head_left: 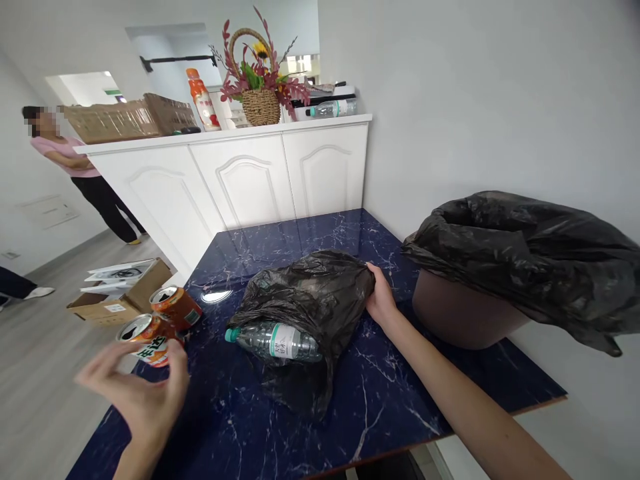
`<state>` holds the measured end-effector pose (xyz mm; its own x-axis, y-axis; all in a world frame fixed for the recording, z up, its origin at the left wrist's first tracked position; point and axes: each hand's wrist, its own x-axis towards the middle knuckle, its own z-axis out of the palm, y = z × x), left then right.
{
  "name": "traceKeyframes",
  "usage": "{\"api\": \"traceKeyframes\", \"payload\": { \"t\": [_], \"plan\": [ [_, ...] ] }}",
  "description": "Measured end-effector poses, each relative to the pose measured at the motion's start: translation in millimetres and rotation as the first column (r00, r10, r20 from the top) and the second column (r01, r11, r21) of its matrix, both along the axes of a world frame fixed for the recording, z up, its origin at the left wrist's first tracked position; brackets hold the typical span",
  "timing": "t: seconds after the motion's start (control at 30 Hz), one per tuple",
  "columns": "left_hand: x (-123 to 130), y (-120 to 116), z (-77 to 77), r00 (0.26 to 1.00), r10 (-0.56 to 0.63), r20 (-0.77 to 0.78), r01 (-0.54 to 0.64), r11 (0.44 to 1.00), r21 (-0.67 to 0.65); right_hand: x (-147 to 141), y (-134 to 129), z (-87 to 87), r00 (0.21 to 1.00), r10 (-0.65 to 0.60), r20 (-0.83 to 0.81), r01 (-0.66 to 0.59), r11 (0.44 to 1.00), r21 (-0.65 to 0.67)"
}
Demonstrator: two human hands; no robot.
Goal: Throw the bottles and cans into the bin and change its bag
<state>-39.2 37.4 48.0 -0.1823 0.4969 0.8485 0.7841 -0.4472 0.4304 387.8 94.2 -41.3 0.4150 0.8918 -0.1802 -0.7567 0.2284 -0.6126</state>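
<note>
My left hand (143,393), smeared a little by motion, is just in front of an orange drink can (155,343), thumb and fingers spread in a wide C. Whether the fingertips touch that can I cannot tell. A second orange can (177,308) stands right behind it; both have their tops up. In the middle of the table a black plastic bag (310,287) lies on its side, its mouth towards me. A clear plastic bottle (280,341) with a green cap lies at that mouth, partly inside. My right hand (381,297) grips the bag's far right end, some fingers hidden behind it.
A brown bin (460,310) lined with a black bag (525,260) stands at the right of the blue marbled table (380,400). Behind is a white cabinet (245,180) bearing a flower basket (261,107) and bottles. A person (65,147) stands at the far left.
</note>
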Motion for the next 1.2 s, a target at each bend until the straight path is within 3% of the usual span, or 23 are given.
{"api": "traceKeyframes", "payload": {
  "t": [0.03, 0.1, 0.17, 0.33, 0.53, 0.63, 0.73, 0.83, 1.0, 1.1, 1.2],
  "plan": [
    [10, -5, 0.3, 0.979, -0.126, -0.161, 0.122, 0.992, -0.033, 0, 0, -0.1, 1.0, 0.002, -0.006, -0.002, 1.0, 0.003],
    [30, -12, -2.1, 0.835, -0.397, -0.381, 0.337, 0.916, -0.215, 1, -1, -0.1, 1.0, 0.003, -0.019, -0.002, 1.0, 0.01],
    [49, -11, -8.4, 0.713, -0.53, -0.459, 0.393, 0.845, -0.364, 2, -1, -0.2, 1.0, 0.004, -0.031, -0.003, 1.0, 0.018],
    [65, 9, -26.3, 0.636, -0.534, -0.557, 0.303, 0.837, -0.456, 6, -1, -1.6, 0.998, 0.004, -0.061, -0.003, 1.0, 0.021],
    [34, 24, -21.3, 0.589, -0.578, -0.565, 0.312, 0.808, -0.5, 9, 4, -6.3, 0.996, 0.003, -0.085, -0.002, 1.0, 0.015],
    [17, 13, -9.7, 0.617, -0.566, -0.546, 0.309, 0.813, -0.494, 10, 8, -9.0, 0.996, 0.005, -0.093, -0.004, 1.0, 0.015],
    [3, -5, 3.5, 0.703, -0.501, -0.505, 0.227, 0.831, -0.508, 11, 10, -10.9, 0.995, 0.016, -0.098, -0.014, 1.0, 0.017],
    [-7, -22, 13.5, 0.785, -0.453, -0.423, 0.153, 0.803, -0.575, 11, 11, -11.5, 0.995, 0.029, -0.099, -0.027, 0.999, 0.021],
    [-15, -39, 18.4, 0.864, -0.439, -0.246, 0.19, 0.738, -0.647, 11, 9, -10.2, 0.995, 0.043, -0.09, -0.041, 0.999, 0.02],
    [-23, -43, 18.2, 0.931, -0.323, -0.169, 0.142, 0.748, -0.649, 11, 7, -8.9, 0.995, 0.048, -0.083, -0.047, 0.999, 0.015],
    [-33, -47, 14.6, 0.991, -0.125, -0.057, 0.063, 0.783, -0.618, 10, 5, -7.3, 0.995, 0.056, -0.078, -0.056, 0.998, 0.004]
  ]
}}
